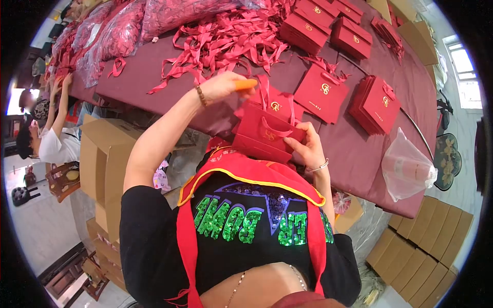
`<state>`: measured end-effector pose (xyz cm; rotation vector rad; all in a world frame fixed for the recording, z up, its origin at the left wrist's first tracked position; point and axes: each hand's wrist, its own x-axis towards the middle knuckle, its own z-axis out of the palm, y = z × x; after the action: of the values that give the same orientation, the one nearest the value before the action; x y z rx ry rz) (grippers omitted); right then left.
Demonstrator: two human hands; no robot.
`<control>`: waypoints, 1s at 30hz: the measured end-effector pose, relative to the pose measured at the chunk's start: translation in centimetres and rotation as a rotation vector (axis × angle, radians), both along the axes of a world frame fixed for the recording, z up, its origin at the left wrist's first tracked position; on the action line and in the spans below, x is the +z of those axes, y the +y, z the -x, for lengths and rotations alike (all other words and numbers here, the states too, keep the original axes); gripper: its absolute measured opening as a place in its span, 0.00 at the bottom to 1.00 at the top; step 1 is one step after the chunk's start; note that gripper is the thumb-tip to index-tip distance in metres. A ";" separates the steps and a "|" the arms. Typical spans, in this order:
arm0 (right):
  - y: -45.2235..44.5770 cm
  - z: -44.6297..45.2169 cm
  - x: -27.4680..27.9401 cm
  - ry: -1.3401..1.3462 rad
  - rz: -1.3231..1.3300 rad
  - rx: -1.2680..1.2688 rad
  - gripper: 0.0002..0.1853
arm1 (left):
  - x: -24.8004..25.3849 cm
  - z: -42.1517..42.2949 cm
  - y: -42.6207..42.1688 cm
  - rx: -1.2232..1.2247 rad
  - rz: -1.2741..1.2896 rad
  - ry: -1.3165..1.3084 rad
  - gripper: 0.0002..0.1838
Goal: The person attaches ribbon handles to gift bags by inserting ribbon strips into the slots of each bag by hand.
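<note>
My left hand, with a beaded bracelet at its wrist, is closed around an orange stick-like tool; its working end cannot be made out. The tool is just left of an upright ribbon handle. A red paper gift bag with ribbon handles and a gold logo stands at the table's near edge, against my apron. My right hand, wearing a silver bangle, grips the bag's right upper edge between thumb and fingers. More red paper lies directly behind this bag.
Loose red ribbons cover the dark red table. Stacked red bags lie to the right, near a clear plastic bag. Cardboard boxes stand left, and cartons lower right. A co-worker reaches in at far left.
</note>
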<state>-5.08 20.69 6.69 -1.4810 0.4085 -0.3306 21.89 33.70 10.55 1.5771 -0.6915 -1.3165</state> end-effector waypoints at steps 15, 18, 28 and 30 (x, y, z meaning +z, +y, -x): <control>0.4 0.2 -0.4 0.095 0.137 0.130 0.17 | 0.1 2.3 -1.2 0.396 0.347 -0.453 0.10; 0.8 -0.2 0.3 0.082 0.069 0.114 0.18 | 1.2 2.6 -2.5 0.263 0.200 -0.588 0.09; 0.5 0.1 -0.6 0.089 -0.017 0.086 0.21 | -5.4 1.7 -7.6 0.303 0.167 -0.453 0.13; 1.0 0.1 -2.7 -0.096 0.078 -0.117 0.26 | -5.2 1.1 -6.7 0.235 -0.012 0.020 0.20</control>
<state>-5.22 21.72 3.97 -1.5142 0.4095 -0.5134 20.84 26.99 5.31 1.5993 -0.4698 -1.1623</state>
